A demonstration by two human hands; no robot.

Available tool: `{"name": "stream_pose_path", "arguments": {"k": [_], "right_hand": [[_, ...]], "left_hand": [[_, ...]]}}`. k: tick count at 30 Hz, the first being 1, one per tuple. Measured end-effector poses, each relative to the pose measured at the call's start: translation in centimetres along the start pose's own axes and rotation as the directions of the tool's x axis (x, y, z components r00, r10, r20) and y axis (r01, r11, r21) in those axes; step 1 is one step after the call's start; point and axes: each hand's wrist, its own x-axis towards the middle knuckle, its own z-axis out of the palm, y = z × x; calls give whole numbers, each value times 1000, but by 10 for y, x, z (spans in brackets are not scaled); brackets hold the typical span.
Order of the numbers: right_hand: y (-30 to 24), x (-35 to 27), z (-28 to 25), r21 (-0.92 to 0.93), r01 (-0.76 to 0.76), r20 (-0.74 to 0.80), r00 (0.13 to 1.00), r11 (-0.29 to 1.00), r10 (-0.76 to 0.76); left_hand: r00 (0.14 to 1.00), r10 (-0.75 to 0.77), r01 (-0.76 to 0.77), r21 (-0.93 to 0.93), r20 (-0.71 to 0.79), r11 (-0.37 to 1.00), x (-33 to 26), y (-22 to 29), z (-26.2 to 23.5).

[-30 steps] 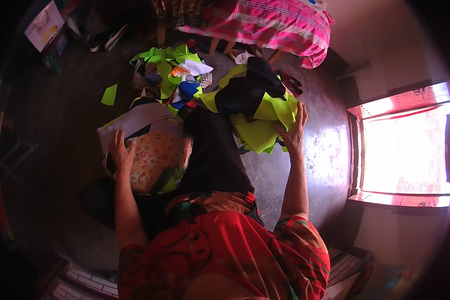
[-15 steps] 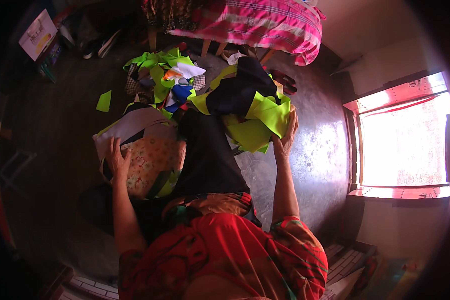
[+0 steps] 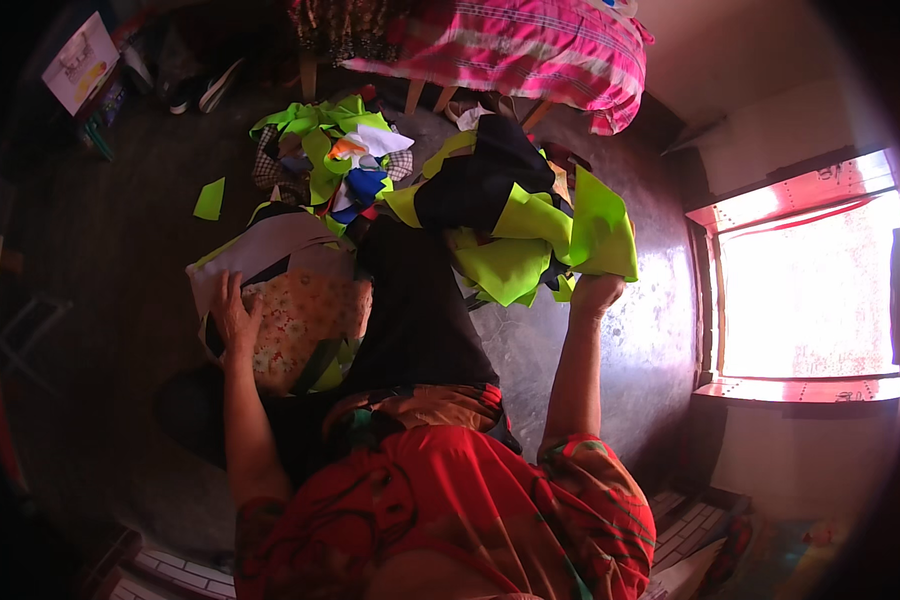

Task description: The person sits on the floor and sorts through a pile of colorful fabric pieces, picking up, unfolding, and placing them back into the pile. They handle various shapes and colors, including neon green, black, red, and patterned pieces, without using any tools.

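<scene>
A yellow-green fabric piece [image 3: 602, 232] hangs from my right hand [image 3: 600, 292], whose fingers are closed on its lower edge. Just left of it lies a heap of yellow-green and black cloth, with a large black piece [image 3: 485, 185] on top and a bright yellow-green piece [image 3: 505, 270] below. My left hand [image 3: 235, 315] rests with fingers apart on the side of a floral-patterned cloth bundle [image 3: 300, 310]. A grey fabric piece [image 3: 270, 245] is draped over the top of that bundle, by my fingertips.
Ahead on the dark floor is a mixed pile of scraps [image 3: 340, 160], with one loose green scrap [image 3: 208, 200] to its left. A bed with a pink plaid cover [image 3: 520, 50] stands behind. Shoes [image 3: 215, 88] lie at the far left; a bright window [image 3: 810, 280] is at the right.
My right hand has moved slightly right, away from the heap, lifting a yellow-green fabric piece from it. My left hand stays on the floral bundle.
</scene>
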Motion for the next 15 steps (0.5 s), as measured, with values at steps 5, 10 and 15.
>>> {"name": "stream_pose_path", "arguments": {"k": [5, 10, 15], "right_hand": [[-4, 2, -9, -733, 242, 167, 970, 636, -177], [9, 6, 7, -479, 329, 276, 937, 813, -216], [-1, -32, 76, -674, 520, 444, 853, 525, -275]], "left_hand": [[1000, -8, 7, 21, 21, 1000, -3, -3, 1], [996, -52, 49, 39, 72, 998, 2, 11, -7], [1000, -18, 18, 41, 8, 999, 2, 16, -19]]}}
